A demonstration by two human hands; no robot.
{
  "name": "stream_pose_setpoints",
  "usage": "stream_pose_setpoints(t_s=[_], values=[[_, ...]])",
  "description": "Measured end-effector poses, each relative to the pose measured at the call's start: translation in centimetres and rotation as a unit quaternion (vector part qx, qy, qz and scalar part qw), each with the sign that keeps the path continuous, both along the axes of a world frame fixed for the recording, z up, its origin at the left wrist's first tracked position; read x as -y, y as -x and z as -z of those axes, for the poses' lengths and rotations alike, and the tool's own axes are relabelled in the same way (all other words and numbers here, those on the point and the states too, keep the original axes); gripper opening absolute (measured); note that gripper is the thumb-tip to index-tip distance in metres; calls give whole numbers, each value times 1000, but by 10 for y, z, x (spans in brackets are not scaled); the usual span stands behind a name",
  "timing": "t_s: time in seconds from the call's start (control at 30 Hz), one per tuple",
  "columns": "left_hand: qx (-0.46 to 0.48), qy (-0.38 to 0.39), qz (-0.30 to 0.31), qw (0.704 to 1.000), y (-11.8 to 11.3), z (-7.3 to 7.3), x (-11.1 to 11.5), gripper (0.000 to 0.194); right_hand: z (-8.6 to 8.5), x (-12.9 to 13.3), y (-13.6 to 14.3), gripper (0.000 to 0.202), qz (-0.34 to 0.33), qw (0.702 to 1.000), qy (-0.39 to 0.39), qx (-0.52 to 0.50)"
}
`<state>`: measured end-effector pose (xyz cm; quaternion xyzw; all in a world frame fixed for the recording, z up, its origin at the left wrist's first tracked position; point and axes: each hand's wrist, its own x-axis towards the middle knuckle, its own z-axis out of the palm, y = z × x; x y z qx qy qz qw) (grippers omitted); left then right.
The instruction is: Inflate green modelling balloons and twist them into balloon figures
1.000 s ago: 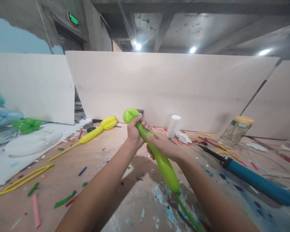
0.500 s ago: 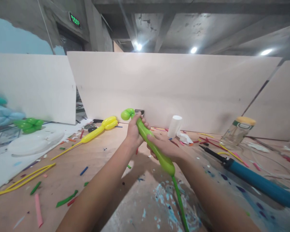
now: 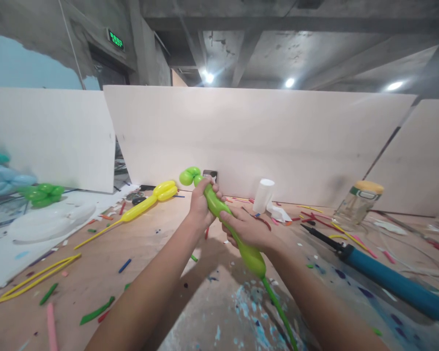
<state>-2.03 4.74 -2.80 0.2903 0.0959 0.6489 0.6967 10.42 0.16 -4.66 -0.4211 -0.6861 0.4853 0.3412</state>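
A long lime-green balloon slants across the middle of the view, held above the table. Its far end has small twisted bubbles, and a thin uninflated tail hangs from its near end. My left hand is wrapped round it just below the bubbles. Lower down, my right hand grips the balloon's body, thumb on top. To the left on the table lies a yellow balloon with twisted bubbles and a thin tail.
A blue hand pump and a yellow-lidded clear jar are at the right. A white roll stands near the white panels. Balloon scraps are scattered about; green and blue balloon shapes sit far left.
The view has tilted slightly. The balloon's bubbled end has shifted a little left against the panel, and its tail now swings further right. Both hands keep their grip.
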Motion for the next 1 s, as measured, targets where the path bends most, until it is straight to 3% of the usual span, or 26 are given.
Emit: stream_pose_setpoints(t_s=[0.2,0.37,0.5,0.73,1.0], values=[[-21,-16,31,999,2,2,-3,19,2,-6,-3,36,-33,994,40,-95],[-31,-50,60,997,9,-2,-1,29,-5,-7,-9,38,-18,977,141,-156],[-49,-75,73,993,13,-3,-1,31,-5,-11,-15,37,-45,956,195,-212],[-146,-125,101,976,16,-3,1,25,-6,-14,-22,34,-113,934,215,-262],[-136,-136,76,978,14,-1,1,29,-7,-14,-24,33,-144,908,253,-301]])
